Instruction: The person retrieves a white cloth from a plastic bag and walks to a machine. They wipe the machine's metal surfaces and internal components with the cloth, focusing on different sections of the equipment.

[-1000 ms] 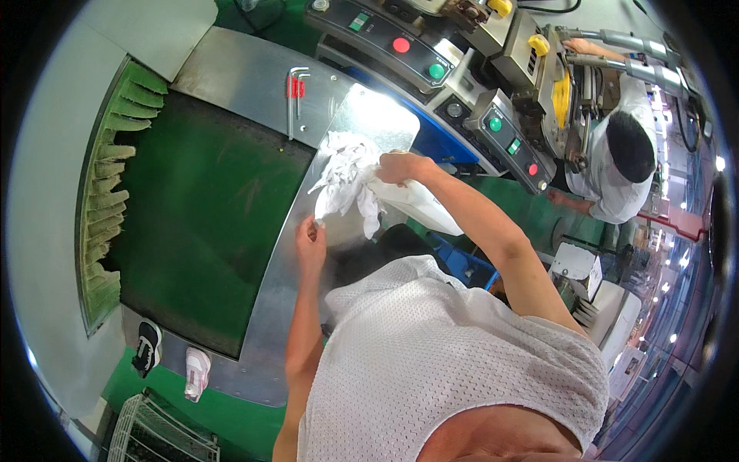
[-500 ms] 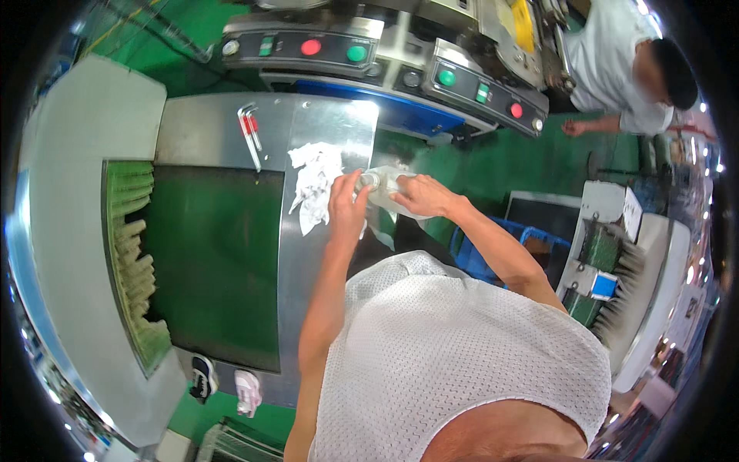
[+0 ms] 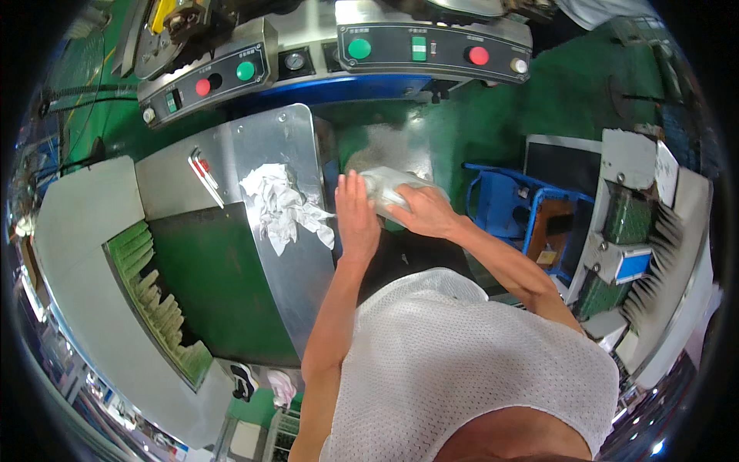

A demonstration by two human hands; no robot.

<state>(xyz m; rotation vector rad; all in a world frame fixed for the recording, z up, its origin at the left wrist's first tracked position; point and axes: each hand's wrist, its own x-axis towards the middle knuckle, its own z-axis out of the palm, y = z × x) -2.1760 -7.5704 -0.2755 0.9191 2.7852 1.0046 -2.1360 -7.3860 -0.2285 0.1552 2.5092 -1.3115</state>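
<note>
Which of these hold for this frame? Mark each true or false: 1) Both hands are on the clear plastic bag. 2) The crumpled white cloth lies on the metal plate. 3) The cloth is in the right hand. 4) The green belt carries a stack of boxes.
1) True: the left hand and right hand both touch the clear plastic bag.
2) True: the crumpled white cloth lies on the metal plate.
3) False: it lies loose beside the left hand.
4) False: the green belt is bare.
</note>
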